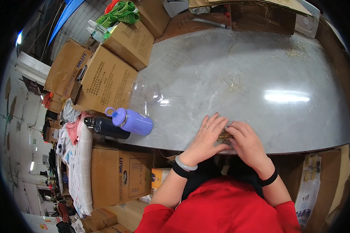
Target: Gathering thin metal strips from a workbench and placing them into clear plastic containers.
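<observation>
Near the front edge of the grey table [221, 105], a small bunch of thin golden wire-like pieces [224, 136] lies between my hands. My left hand [207, 136] is open, its fingers stretched forward over the tabletop and its thumb pointing at the bunch. On the other side, my right hand [247, 143] curls round the bunch, with bent fingers closed at its right end. My palms and part of the bunch are hidden. Farther out lies a loose little heap of similar golden pieces [233, 83].
To the left stand a purple bottle [138, 122], a dark bottle [111, 128] and a clear plastic container [147, 95]. Cardboard boxes [105, 79] line the left side. More golden strands [295, 48] are scattered at the far right, near an open carton [260, 19].
</observation>
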Tool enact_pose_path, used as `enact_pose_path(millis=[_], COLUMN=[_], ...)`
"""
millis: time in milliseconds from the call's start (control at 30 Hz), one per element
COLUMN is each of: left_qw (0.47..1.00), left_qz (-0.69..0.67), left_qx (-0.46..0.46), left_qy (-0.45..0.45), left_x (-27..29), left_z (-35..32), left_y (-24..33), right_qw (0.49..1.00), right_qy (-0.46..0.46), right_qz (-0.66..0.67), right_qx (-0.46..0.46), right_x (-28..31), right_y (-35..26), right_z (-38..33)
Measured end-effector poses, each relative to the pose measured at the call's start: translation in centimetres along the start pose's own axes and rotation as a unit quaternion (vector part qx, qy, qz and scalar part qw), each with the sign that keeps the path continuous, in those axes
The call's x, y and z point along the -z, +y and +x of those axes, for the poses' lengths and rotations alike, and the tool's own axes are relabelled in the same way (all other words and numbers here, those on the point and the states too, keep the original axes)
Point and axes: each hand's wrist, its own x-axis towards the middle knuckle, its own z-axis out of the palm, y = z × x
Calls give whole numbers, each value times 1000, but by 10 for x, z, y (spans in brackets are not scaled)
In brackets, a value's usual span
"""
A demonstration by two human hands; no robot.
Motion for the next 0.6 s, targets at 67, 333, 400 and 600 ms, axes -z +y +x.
enact_pose_path(millis=[67,333,400,600], left_qw=[999,995,995,990], left_qz=[-8,19,21,-47], left_qx=[14,11,10,47], left_qy=[45,99,98,127], left_x=[-10,-29,-29,-31], left_z=[-5,-6,-6,-10], left_y=[1,12,11,9], right_qw=[996,992,988,991], right_qy=[36,50,19,-118], right_qz=[63,44,105,-40], right_qx=[-41,-109,-112,-53], right_x=[3,-7,-8,24], right_y=[5,-1,-7,7], right_z=[-6,-8,-3,5])
